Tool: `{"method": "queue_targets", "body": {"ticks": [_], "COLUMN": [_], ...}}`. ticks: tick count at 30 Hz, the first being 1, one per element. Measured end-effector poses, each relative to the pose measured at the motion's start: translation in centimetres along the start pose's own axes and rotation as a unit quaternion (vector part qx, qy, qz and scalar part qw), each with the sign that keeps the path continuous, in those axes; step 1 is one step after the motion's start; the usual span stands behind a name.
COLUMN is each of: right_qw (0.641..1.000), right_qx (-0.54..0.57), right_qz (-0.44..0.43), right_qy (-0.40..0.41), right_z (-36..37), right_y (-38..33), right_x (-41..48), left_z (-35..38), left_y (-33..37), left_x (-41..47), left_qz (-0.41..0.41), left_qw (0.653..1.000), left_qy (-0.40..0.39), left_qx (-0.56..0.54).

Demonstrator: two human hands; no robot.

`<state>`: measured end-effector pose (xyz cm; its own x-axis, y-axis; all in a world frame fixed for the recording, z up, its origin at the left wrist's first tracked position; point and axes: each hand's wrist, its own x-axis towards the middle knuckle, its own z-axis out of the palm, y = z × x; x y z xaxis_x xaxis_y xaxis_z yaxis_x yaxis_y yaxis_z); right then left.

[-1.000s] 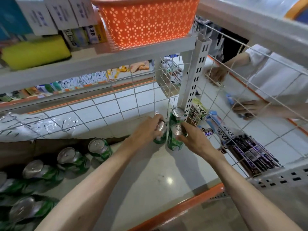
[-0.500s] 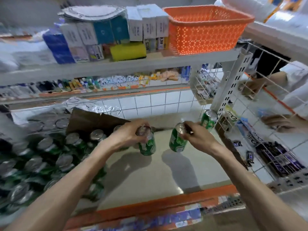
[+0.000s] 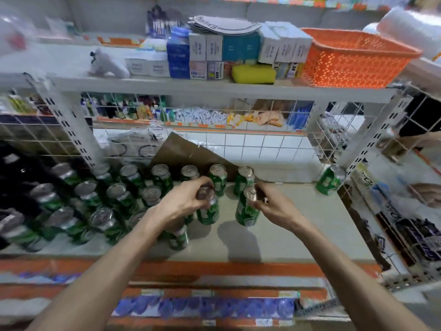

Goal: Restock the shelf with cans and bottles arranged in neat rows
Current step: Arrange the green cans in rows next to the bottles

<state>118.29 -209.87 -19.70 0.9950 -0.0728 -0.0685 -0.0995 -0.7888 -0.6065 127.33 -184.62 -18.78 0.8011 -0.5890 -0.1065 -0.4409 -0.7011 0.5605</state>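
Green drink cans stand in rows on the pale shelf [image 3: 298, 235], filling its left half. My left hand [image 3: 183, 201] grips the top of one green can [image 3: 208, 212] at the right end of those rows. My right hand [image 3: 274, 206] grips a second green can [image 3: 247, 211] just to the right of it. Both held cans are upright, low over the shelf board. Behind them stand two more cans [image 3: 243, 179]. A single green can [image 3: 330, 179] stands alone at the far right corner by the white upright.
A brown cardboard sheet [image 3: 188, 151] leans against the tiled back wall. Above is a shelf with boxes, a yellow sponge [image 3: 253, 74] and an orange basket [image 3: 353, 58]. A wire divider [image 3: 358, 144] closes the right side; another person's hands [image 3: 424, 193] work beyond it.
Both hands carried their cans leftward from the right corner toward the rows of cans. One can stayed behind in the corner. The view pulled back and swung left.
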Motion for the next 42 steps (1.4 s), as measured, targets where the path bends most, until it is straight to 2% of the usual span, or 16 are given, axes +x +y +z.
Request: {"method": "queue_targets", "body": {"ticks": [14,21,28,34,35,39,42], "right_qw": [1.000,0.999,0.993,0.988,0.988,0.998,0.996], "right_qx": [0.004,0.026,0.023,0.018,0.009,-0.018,0.009], "right_qz": [0.019,0.020,-0.018,-0.012,-0.001,0.007,-0.018], "right_qy": [0.017,-0.041,-0.112,-0.155,-0.153,-0.061,-0.089], "right_z": [1.1,1.4,0.7,1.1,1.4,2.2,1.7], "right_y": [1.9,3.7,4.7,6.1,6.0,5.5,5.5], "right_x": [1.7,3.7,4.4,4.6,4.5,4.6,4.9], "left_z": [1.7,2.4,2.6,3.9,4.0,4.3,4.4], "left_y": [-0.4,-1.1,-2.0,-1.8,-1.7,-1.3,-1.3], "left_x": [3.9,5.9,6.4,6.4,6.5,6.7,6.9], "left_qz": [0.002,0.002,-0.009,-0.030,-0.032,-0.034,-0.038], "left_qw": [0.999,0.997,0.995,0.997,0.998,0.999,0.999], "left_qy": [-0.036,-0.076,-0.091,-0.062,-0.058,-0.034,-0.025], "left_qx": [-0.015,-0.015,-0.030,-0.017,-0.013,-0.012,-0.005]}}
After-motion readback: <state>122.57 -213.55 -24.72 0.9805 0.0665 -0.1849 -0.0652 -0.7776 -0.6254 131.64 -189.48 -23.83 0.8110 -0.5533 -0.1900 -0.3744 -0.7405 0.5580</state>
